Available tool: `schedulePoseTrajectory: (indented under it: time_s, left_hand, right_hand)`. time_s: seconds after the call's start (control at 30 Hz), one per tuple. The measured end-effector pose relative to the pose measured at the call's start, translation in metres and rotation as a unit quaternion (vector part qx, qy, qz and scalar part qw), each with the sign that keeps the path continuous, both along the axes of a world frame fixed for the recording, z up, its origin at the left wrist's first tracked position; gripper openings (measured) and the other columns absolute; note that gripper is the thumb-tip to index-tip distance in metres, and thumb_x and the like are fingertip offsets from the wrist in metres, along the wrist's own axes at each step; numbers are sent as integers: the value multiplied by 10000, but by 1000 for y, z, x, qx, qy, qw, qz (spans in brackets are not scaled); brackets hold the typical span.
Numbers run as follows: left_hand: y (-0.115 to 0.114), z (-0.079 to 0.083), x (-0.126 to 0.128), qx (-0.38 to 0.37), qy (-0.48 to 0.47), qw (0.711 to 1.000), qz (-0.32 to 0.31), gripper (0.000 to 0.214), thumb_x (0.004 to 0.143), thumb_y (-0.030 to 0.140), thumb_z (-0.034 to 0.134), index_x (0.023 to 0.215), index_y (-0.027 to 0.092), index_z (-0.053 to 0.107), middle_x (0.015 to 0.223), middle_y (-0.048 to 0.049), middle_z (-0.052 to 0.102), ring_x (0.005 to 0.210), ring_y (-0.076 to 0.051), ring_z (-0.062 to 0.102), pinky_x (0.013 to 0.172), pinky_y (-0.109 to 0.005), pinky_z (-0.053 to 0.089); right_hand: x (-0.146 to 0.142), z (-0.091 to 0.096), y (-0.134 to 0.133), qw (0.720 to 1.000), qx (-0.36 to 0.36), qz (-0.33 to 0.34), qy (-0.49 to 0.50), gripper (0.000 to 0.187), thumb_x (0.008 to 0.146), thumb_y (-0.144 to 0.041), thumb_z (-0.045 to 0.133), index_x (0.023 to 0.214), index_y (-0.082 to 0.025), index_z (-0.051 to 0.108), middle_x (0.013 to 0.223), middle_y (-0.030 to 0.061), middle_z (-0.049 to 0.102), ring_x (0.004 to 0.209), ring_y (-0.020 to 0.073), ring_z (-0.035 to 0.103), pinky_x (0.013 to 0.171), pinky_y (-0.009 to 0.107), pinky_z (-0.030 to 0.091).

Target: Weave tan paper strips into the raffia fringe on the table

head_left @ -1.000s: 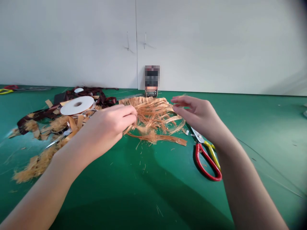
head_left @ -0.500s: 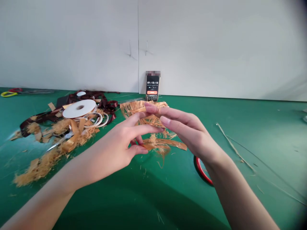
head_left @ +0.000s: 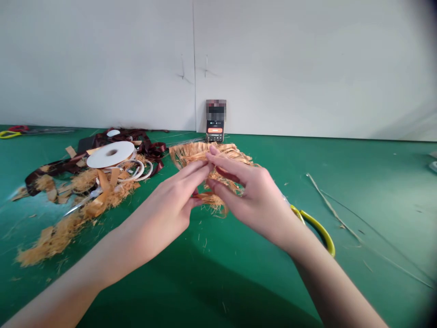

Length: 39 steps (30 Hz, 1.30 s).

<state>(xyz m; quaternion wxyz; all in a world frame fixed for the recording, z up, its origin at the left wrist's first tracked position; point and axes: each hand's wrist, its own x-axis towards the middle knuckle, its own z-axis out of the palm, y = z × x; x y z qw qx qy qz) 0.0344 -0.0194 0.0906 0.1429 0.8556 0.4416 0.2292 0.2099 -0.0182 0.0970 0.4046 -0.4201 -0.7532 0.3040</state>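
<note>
My left hand (head_left: 179, 193) is closed, its thumb and fingers pinching a frayed tan ribbon (head_left: 215, 200) whose loose threads hang below. My right hand (head_left: 251, 191) meets it from the other side, curled over the same ribbon, its fingertips touching my left fingertips. Part of the strip is hidden behind the fingers. Just beyond both hands, a fan of fringed tan ribbon pieces (head_left: 184, 152) lies on the table. Yellow-handled scissors (head_left: 319, 230) lie beside my right wrist, partly covered by the forearm.
Left on the green table (head_left: 211, 278) are a white spool (head_left: 111, 155), dark brown ribbon (head_left: 155, 150) and frayed tan scraps (head_left: 58, 241). Another pair of scissors (head_left: 20, 131) lies far left. A phone (head_left: 215, 125) leans against the wall. A thin stalk (head_left: 331, 209) lies right.
My right hand has moved slightly left and curled more, its thumb drawing in. The scissors' yellow handle now shows beside my right wrist, where a red handle was visible. The view has shifted slightly.
</note>
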Motion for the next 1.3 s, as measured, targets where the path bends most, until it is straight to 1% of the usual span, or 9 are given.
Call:
schedulePoseTrajectory:
  time_s: [0.1, 0.3, 0.57, 0.7, 0.83, 0.97, 1.1, 1.2, 1.3]
  left_hand:
    - [-1, -1, 1, -19, 32, 999, 9, 623, 844, -6, 421, 1426, 212, 382, 1511, -54, 391, 1338, -223, 435, 1036, -339, 475]
    - [-1, 0, -2, -60, 77, 995, 3, 650, 809, -29, 433, 1402, 236, 414, 1495, -31, 420, 1341, -223, 431, 1055, -389, 454]
    - [6, -2, -17, -94, 94, 989, 71, 595, 846, 78, 486, 1415, 233, 403, 1348, -96, 565, 1008, -208, 669, 893, -342, 539]
    - [8, 1, -15, -170, -33, 983, 56, 605, 843, 217, 583, 1414, 255, 386, 1047, -54, 682, 688, -138, 675, 585, -220, 549]
    - [8, 1, -14, -241, -119, 962, 44, 625, 804, 222, 599, 1393, 228, 390, 707, 20, 650, 687, -185, 686, 542, -241, 549]
    - [7, 3, -14, -265, -160, 950, 41, 705, 776, 191, 609, 1430, 211, 345, 671, 25, 668, 684, -204, 703, 530, -257, 554]
    - [8, 7, -13, -290, -157, 944, 28, 704, 788, 178, 601, 1438, 208, 333, 726, 9, 711, 722, -187, 716, 577, -236, 567]
    - [7, 6, -12, -291, -170, 941, 36, 731, 772, 165, 627, 1439, 216, 332, 725, 14, 717, 736, -185, 720, 611, -238, 579]
    - [5, 4, -8, -283, -196, 939, 24, 747, 757, 171, 655, 1434, 239, 344, 744, 15, 729, 762, -198, 725, 638, -265, 591]
  right_hand:
    - [3, 3, 2, 989, -107, -46, 91, 298, 830, -220, 607, 1105, -184, 716, 1106, 72, 730, 1058, 237, 667, 907, 407, 555]
    - [10, 10, 4, 948, -251, -107, 166, 154, 767, -307, 684, 776, -186, 779, 891, 83, 761, 857, 200, 699, 679, 293, 568]
    - [18, 17, 5, 961, -108, -223, 118, 171, 766, -264, 659, 894, -163, 711, 646, 40, 691, 534, 134, 575, 424, 257, 380]
    - [13, 17, -2, 996, -5, -87, 15, 234, 729, -169, 684, 960, -198, 670, 931, 32, 678, 527, 82, 472, 468, 255, 412]
    - [7, 7, -5, 991, 65, 60, -98, 385, 735, -29, 595, 1072, -212, 628, 1184, 53, 591, 607, 82, 492, 556, 256, 450]
    - [9, 1, 0, 978, 93, 76, -168, 195, 802, -44, 554, 892, -179, 662, 940, 31, 668, 653, 109, 539, 604, 267, 421]
    - [20, 13, 1, 985, -5, 108, -134, 207, 801, -27, 541, 720, -195, 631, 693, -30, 643, 643, 105, 563, 599, 242, 428]
    - [26, 20, -2, 989, -61, 71, -116, 88, 783, -133, 644, 780, -215, 613, 698, -31, 624, 590, 106, 536, 539, 239, 426]
    - [23, 15, -6, 990, -32, 64, -124, 303, 731, -165, 712, 1004, -235, 600, 816, -14, 642, 596, 108, 536, 527, 238, 421]
